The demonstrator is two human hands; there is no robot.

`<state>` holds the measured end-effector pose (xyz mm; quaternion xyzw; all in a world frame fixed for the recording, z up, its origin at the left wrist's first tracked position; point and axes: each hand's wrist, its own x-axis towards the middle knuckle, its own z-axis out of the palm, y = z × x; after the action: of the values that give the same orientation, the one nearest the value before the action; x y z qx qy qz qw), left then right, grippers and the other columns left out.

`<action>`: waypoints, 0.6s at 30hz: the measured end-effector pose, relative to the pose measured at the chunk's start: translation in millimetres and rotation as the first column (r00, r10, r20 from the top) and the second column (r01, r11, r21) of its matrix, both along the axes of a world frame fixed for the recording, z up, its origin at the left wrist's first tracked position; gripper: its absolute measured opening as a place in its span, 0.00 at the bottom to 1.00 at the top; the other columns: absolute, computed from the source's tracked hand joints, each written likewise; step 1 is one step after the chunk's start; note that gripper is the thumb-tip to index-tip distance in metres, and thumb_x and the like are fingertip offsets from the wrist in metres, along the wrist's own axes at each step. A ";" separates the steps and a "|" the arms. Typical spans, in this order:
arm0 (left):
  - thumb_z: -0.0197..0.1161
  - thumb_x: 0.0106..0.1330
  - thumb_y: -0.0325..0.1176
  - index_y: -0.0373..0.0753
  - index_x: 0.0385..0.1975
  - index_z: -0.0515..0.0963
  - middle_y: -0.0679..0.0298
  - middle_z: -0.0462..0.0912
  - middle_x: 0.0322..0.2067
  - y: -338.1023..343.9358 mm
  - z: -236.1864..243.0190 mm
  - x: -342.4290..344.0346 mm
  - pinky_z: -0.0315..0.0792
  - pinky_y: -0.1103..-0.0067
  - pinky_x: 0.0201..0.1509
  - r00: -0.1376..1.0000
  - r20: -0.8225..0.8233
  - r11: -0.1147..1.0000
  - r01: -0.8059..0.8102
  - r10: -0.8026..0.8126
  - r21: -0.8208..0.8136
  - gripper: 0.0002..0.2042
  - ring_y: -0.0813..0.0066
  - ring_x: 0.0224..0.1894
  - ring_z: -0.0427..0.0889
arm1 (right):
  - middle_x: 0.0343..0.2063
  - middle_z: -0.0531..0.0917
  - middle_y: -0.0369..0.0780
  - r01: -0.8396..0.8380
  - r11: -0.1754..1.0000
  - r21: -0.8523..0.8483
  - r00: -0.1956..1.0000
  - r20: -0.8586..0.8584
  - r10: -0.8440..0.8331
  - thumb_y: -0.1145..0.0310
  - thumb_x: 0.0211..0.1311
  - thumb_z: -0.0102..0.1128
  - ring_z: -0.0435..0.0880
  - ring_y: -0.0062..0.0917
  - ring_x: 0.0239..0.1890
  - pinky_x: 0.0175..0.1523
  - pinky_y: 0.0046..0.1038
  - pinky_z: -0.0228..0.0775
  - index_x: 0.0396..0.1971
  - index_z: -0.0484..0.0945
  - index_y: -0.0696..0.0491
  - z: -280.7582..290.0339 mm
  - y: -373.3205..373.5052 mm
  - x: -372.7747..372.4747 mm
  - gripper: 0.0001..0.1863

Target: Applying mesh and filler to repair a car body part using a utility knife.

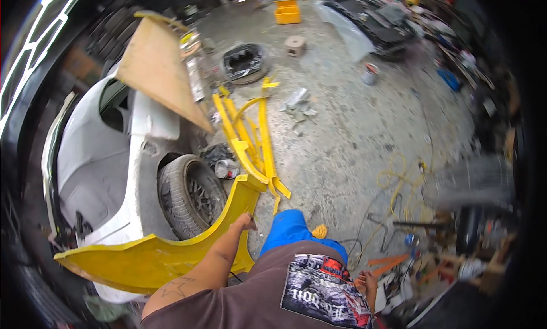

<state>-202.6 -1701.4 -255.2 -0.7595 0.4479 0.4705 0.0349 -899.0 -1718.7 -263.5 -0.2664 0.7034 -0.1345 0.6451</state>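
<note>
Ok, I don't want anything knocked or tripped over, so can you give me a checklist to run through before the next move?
1. Left hand gripping the yellow panel: cannot tell; it is at the panel's right-hand end, but its fingers are unclear.
2. Right hand supporting the panel too: not ok; it is apart from it, at the person's right side.
3. Panel clear of the white car: cannot tell; they overlap in view.
4. Floor ahead free of yellow strips: not ok; several lie there.
5. Round can away from the panel: ok; it stands farther off on the floor.
</note>
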 end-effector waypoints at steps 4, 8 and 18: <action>0.77 0.48 0.43 0.39 0.37 0.88 0.57 0.88 0.34 24.6 -7.4 -26.2 0.78 0.69 0.45 0.999 0.006 0.988 -0.050 0.049 0.149 0.19 0.67 0.38 0.86 | 0.31 0.84 0.38 -0.094 0.987 -0.134 0.996 -0.021 0.092 0.64 0.69 0.58 0.83 0.23 0.27 0.29 0.26 0.77 0.38 0.79 0.55 35.8 -163.2 7.7 0.10; 0.72 0.55 0.44 0.42 0.38 0.88 0.59 0.88 0.36 8.7 -36.6 -45.6 0.78 0.70 0.45 0.970 -0.106 0.872 -0.146 0.219 0.467 0.15 0.67 0.40 0.86 | 0.31 0.83 0.38 -0.090 0.981 -0.174 0.996 -0.042 0.084 0.64 0.70 0.56 0.82 0.22 0.27 0.25 0.22 0.73 0.39 0.78 0.55 42.7 -275.4 21.4 0.10; 0.73 0.51 0.51 0.39 0.31 0.87 0.50 0.86 0.30 -423.3 -47.2 106.9 0.78 0.65 0.42 0.999 0.035 0.976 0.028 -0.021 -0.218 0.19 0.53 0.34 0.86 | 0.28 0.86 0.39 -0.770 0.570 -0.288 0.637 -0.415 0.650 0.61 0.70 0.55 0.84 0.22 0.30 0.30 0.25 0.76 0.39 0.81 0.53 -61.3 -460.0 76.3 0.11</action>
<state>-95.7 -2124.7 -302.5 -0.7608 0.5054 0.4056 -0.0357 -822.8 -2178.7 -324.8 -0.6817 0.5636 0.0201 0.4661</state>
